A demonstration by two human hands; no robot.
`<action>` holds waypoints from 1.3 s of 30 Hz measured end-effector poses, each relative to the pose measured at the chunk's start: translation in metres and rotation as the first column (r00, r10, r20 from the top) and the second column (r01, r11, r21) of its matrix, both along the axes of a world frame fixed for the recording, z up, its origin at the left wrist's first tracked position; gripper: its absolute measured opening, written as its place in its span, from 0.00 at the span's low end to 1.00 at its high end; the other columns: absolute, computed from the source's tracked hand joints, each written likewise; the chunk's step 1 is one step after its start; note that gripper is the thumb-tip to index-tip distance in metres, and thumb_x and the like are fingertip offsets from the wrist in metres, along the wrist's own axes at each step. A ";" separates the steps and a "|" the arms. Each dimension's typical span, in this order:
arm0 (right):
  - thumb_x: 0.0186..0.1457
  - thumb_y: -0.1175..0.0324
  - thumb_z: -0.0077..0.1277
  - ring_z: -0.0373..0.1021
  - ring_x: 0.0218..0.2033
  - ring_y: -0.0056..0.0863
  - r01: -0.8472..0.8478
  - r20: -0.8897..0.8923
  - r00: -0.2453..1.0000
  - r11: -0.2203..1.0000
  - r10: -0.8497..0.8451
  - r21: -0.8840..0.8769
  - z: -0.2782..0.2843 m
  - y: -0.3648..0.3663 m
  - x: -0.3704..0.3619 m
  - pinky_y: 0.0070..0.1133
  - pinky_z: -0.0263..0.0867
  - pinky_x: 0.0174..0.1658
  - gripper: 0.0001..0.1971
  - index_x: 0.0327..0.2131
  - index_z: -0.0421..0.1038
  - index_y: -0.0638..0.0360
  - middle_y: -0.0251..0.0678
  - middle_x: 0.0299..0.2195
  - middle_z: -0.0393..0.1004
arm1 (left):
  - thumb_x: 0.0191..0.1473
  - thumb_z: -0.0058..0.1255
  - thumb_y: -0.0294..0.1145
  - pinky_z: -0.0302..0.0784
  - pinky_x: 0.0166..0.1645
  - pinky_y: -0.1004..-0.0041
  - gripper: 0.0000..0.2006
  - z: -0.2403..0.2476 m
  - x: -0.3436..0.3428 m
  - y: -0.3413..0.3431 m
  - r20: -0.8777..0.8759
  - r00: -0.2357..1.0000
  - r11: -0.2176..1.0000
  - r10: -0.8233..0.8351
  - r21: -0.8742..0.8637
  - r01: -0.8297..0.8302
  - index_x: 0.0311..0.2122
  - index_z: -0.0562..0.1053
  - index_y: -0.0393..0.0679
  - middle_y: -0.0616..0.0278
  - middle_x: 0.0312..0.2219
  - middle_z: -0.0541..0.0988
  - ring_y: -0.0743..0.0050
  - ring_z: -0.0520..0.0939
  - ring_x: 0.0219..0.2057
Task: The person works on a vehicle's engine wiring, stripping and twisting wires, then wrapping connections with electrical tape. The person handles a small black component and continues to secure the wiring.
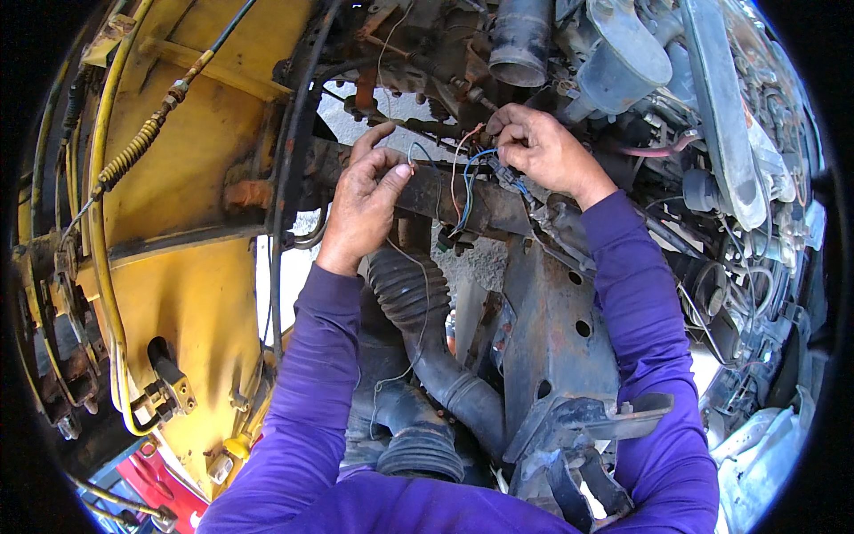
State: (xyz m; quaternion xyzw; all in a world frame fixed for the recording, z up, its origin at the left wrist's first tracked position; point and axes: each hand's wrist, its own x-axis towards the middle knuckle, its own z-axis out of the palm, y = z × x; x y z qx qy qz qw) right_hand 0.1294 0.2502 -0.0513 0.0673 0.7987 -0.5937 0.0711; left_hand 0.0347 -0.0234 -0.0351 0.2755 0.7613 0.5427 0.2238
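Observation:
My left hand (360,200) is closed in a pinch on the end of a thin teal wire (425,147), its index finger lifted away. A bit of bare copper seems to show at the thumb tip. To the right, my right hand (556,158) pinches a blue wire (471,167). An orange-red wire (455,171) runs up to the tips of the same fingers; whether they grip it too, I cannot tell. These wires come together below, between my hands, in front of a dark metal beam (498,206). A thin pale wire (428,285) hangs under my left hand.
A yellow metal body (196,178) with hoses and a coil-wrapped cable (133,151) fills the left. Ribbed black ducts (405,280) and a steel bracket (560,329) with holes lie below my hands. Engine parts and a grey reservoir (627,58) crowd the right.

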 end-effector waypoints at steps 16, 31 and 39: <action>0.58 0.73 0.55 0.76 0.37 0.25 -0.033 -0.033 0.999 0.999 0.032 -0.038 0.006 -0.001 -0.001 0.24 0.70 0.43 0.12 0.44 0.70 0.66 0.40 0.34 0.82 | 0.61 0.49 0.35 0.75 0.49 0.68 0.17 -0.043 -0.046 0.022 0.820 0.359 0.894 -0.445 0.429 0.128 0.51 0.69 0.36 0.49 0.53 0.75 0.66 0.81 0.43; 0.57 0.75 0.55 0.76 0.37 0.25 -0.053 0.018 0.998 0.998 0.054 -0.040 0.006 -0.004 -0.003 0.24 0.70 0.44 0.13 0.45 0.71 0.67 0.41 0.34 0.83 | 0.64 0.49 0.36 0.68 0.42 0.71 0.09 -0.061 -0.003 0.014 0.813 0.341 0.816 -0.472 0.549 -0.181 0.42 0.72 0.42 0.54 0.49 0.74 0.72 0.72 0.39; 0.57 0.75 0.58 0.73 0.31 0.21 -0.054 0.029 0.998 0.993 0.058 -0.103 0.004 -0.001 -0.002 0.22 0.69 0.37 0.11 0.43 0.71 0.66 0.37 0.31 0.83 | 0.60 0.55 0.39 0.69 0.57 0.62 0.11 -0.061 -0.012 0.021 0.787 0.432 0.865 -0.440 0.501 -0.032 0.42 0.73 0.45 0.54 0.53 0.76 0.61 0.75 0.52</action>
